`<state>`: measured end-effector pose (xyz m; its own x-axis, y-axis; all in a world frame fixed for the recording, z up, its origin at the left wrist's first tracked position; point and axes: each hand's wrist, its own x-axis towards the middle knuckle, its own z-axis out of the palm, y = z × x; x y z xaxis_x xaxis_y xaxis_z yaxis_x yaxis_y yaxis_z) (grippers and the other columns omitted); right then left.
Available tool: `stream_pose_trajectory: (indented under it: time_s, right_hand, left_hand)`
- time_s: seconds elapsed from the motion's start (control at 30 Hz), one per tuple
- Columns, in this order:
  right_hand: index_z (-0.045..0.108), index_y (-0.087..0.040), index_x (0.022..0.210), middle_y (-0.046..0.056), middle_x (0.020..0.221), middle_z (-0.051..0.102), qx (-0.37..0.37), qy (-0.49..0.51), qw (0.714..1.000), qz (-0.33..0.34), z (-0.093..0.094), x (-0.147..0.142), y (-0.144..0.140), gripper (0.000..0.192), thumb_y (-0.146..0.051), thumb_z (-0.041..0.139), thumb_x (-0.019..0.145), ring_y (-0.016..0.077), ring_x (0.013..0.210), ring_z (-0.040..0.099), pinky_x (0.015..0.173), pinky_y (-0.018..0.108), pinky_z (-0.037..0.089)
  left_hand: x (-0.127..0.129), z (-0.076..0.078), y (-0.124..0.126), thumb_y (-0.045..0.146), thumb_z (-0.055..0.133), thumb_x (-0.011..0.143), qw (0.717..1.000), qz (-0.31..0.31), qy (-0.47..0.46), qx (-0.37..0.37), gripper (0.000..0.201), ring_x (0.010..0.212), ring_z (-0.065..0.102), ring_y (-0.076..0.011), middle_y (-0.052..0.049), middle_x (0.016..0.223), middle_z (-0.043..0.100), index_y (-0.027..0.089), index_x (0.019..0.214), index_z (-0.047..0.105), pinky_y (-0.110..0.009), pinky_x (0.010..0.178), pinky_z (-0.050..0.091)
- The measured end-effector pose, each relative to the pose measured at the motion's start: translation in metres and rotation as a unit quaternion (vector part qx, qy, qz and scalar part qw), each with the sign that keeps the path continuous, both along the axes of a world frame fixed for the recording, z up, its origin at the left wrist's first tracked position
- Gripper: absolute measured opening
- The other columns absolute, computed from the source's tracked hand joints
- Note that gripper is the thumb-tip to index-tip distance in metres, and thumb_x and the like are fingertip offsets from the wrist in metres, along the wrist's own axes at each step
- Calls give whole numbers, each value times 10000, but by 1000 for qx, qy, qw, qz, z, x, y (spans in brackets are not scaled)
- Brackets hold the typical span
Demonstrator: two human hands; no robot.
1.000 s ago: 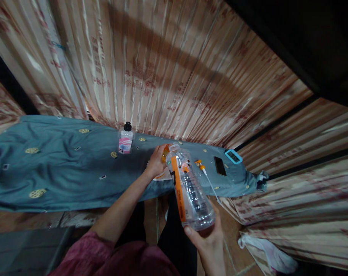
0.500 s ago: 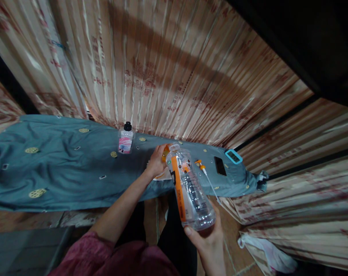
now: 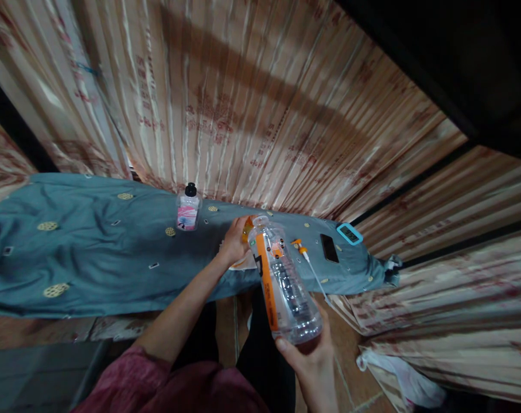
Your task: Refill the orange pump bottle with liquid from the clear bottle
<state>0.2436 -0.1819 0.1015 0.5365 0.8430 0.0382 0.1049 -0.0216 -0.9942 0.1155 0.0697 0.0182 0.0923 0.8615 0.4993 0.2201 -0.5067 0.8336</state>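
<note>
My right hand (image 3: 314, 364) is wrapped around the base of a large clear plastic bottle (image 3: 282, 287) with an orange and white label. The bottle is tilted, its uncapped neck up and away from me. By that neck, my left hand (image 3: 236, 244) is closed around an amber-orange thing (image 3: 246, 229), mostly hidden by the fingers and the bottle. Below the left hand, a white and orange patch shows, too covered to name. On the cloth to the right lies a dispenser pump (image 3: 302, 250) with an orange head and a long white tube.
A small clear bottle (image 3: 188, 211) with a black cap and pink label stands on the teal patterned cloth (image 3: 92, 246). Farther right lie a dark phone (image 3: 329, 248) and a blue-framed timer (image 3: 349, 233). A draped curtain (image 3: 243, 115) rises behind. A white bag (image 3: 400, 373) is at lower right.
</note>
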Motion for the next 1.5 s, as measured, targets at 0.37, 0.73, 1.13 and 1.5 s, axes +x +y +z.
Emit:
stream_pose_trajectory:
  time_s: [0.37, 0.73, 1.13, 1.5]
  right_hand:
    - [546, -204, 1260, 94, 1132, 783, -2, -16, 1000, 0, 1, 3, 0, 777, -333, 904, 582, 285, 964, 778, 839, 359, 622]
    - [537, -186, 1268, 95, 1145, 778, -12, -4, 1000, 3, 4, 3, 1, 812, -292, 907, 552, 273, 985, 780, 846, 324, 627]
    - [539, -187, 1259, 91, 1135, 774, -21, 10, 1000, -6, 8, 0, 0, 827, -288, 911, 528, 263, 970, 777, 854, 323, 622]
    - [525, -195, 1273, 85, 1104, 785, -18, 5, 1000, -6, 5, 2, 1, 849, -292, 916, 526, 268, 918, 788, 820, 332, 628]
  left_hand:
    - [0, -3, 1, 207, 733, 691, 1000, 8, 11, 7, 611, 1146, 645, -301, -91, 1216, 641, 203, 1282, 581, -478, 1023, 544]
    - [-2, -2, 0, 184, 757, 626, 1000, 0, 7, -5, 690, 1143, 645, -325, -107, 1223, 625, 204, 1292, 576, -491, 1030, 538]
    - [-1, 0, -1, 190, 761, 660, 1000, 4, 11, -6, 654, 1133, 646, -296, -85, 1210, 636, 198, 1288, 580, -457, 1023, 541]
    - [0, -3, 1, 184, 749, 676, 1000, 5, -1, 6, 630, 1102, 656, -283, -75, 1182, 641, 204, 1284, 585, -435, 993, 557]
